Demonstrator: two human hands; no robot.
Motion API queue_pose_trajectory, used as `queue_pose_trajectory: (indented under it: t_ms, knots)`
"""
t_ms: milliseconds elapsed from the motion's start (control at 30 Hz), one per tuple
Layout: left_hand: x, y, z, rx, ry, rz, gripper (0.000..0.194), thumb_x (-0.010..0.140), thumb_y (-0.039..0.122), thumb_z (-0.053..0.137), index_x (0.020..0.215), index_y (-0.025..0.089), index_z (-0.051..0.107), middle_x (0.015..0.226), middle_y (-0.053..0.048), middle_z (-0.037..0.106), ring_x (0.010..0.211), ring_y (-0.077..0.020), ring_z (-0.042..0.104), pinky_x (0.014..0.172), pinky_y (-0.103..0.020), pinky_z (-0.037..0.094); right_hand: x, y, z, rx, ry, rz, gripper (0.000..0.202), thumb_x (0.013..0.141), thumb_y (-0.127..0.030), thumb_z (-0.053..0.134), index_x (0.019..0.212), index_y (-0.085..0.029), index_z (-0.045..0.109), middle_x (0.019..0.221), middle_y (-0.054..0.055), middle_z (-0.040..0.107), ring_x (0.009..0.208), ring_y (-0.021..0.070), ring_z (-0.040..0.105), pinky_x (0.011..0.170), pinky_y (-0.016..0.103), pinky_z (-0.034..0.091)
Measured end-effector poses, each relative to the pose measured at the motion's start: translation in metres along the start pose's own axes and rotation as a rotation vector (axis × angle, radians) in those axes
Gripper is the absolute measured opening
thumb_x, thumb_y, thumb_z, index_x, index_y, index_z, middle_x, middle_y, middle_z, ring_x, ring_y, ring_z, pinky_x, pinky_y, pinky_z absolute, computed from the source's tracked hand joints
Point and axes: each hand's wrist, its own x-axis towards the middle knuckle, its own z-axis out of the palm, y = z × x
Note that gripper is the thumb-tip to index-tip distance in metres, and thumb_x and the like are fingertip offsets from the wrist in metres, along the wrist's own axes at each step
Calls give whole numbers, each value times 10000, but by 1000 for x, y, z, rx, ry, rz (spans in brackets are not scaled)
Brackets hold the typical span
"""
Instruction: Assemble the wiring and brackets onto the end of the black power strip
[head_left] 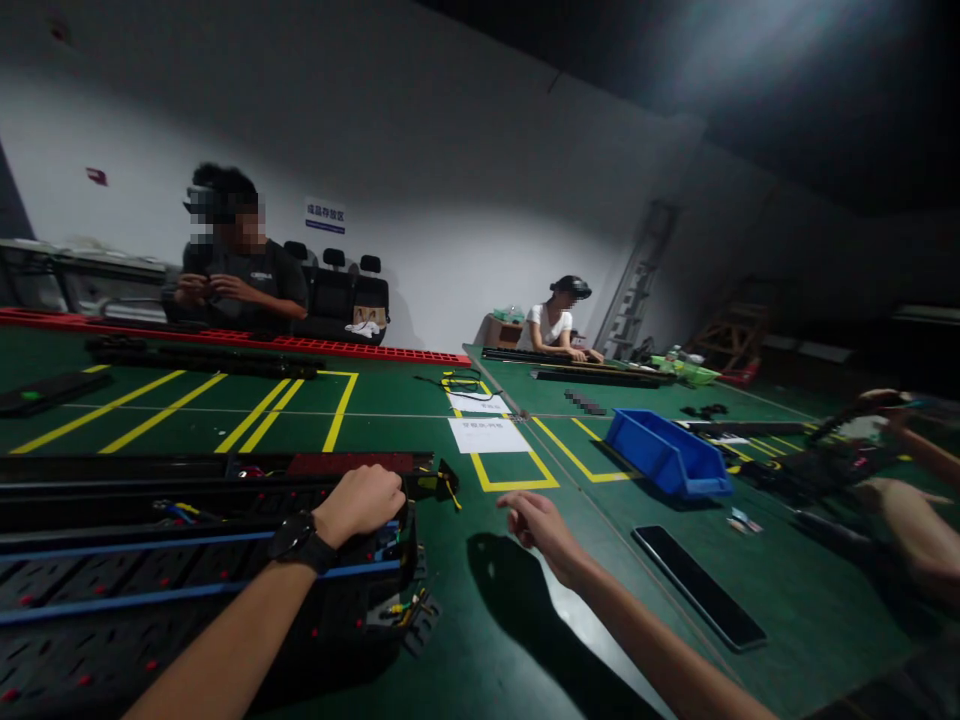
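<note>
My left hand point(365, 497), with a black watch point(294, 538) on its wrist, rests at the right end of a long black assembly point(202, 560). Its fingers are curled down and mostly hidden, so any hold is unclear. Blue strips, red dots and coloured wires show on the assembly. Over the green table point(457, 650) hangs my right hand point(534, 525), fingers partly bent and apart, with nothing in them and its shadow below. A black end piece with a yellow wire point(450, 484) lies between the hands, beyond them.
To the right are a blue bin point(667, 455) and a phone point(697, 585). White paper point(487, 436) and yellow tape lines lie ahead. Two people sit across the table, near a red perforated rail point(360, 350). Another person's arms point(911, 520) reach in at the right edge.
</note>
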Motion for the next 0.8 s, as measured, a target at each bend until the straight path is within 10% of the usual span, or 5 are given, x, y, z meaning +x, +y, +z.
queue_pose_trajectory:
  t_ms: [233, 500, 800]
  knots:
    - [-8, 10, -23, 35, -19, 9, 382, 990, 209, 409, 929, 143, 780, 1049, -226, 791, 949, -337, 775, 831, -431, 564, -125, 34, -38, -313, -16, -91, 491, 974, -616, 505, 794, -209, 713, 609, 12, 630, 611, 197, 595, 623, 304, 421]
    - [-92, 67, -90, -78, 144, 195, 342, 1051, 304, 393, 948, 216, 708, 1000, -74, 774, 924, -237, 721, 826, -344, 499, -136, 34, -28, -457, 42, -212, 475, 1001, -606, 448, 881, -251, 739, 809, 74, 777, 745, 276, 722, 701, 357, 482]
    - [-189, 74, 2, -239, 92, -68, 330, 1075, 302, 389, 953, 250, 690, 973, -44, 772, 933, -223, 725, 801, -309, 456, -143, 41, -29, -473, 75, -320, 387, 996, -523, 484, 811, -269, 711, 718, 58, 726, 662, 260, 671, 636, 348, 431]
